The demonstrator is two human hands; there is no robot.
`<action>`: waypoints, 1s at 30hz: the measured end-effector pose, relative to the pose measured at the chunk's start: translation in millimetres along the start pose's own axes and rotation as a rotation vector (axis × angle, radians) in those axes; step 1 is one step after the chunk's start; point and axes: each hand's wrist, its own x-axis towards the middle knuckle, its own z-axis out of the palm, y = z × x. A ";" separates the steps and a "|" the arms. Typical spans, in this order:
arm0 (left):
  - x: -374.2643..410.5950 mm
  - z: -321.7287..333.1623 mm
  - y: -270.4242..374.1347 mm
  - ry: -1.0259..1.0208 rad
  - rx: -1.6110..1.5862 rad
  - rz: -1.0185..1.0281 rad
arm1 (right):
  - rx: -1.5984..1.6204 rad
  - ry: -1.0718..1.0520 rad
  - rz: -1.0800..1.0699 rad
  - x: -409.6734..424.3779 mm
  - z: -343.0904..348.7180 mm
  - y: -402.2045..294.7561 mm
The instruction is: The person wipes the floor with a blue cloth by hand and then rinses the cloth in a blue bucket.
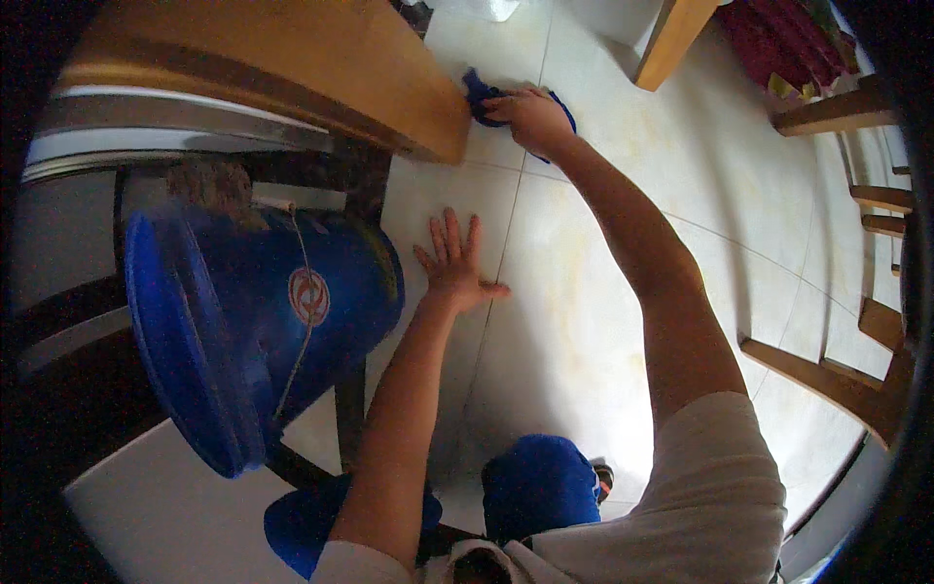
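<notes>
My right hand presses down on a dark blue cloth on the pale tiled floor, close to the corner of a wooden furniture panel. Cloth shows on both sides of the hand. My left hand rests flat on the tiles with its fingers spread and nothing in it. Just left of that hand is a blue plastic bucket with a wire handle and a round red and white mark.
Wooden legs stand at the top right near a dark red fabric. Curved wooden chair parts are along the right side. A dark frame runs behind and below the bucket.
</notes>
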 end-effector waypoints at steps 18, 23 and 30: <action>-22.7 17.8 -108.3 0.042 0.121 0.068 | 0.692 -0.316 0.157 -272.9 41.7 -235.9; -57.4 25.2 -103.2 0.073 0.094 0.161 | 0.394 0.445 0.339 -241.5 16.2 -144.3; -81.3 29.2 -116.0 0.084 0.043 0.192 | -0.163 0.052 0.316 -129.4 42.8 -187.3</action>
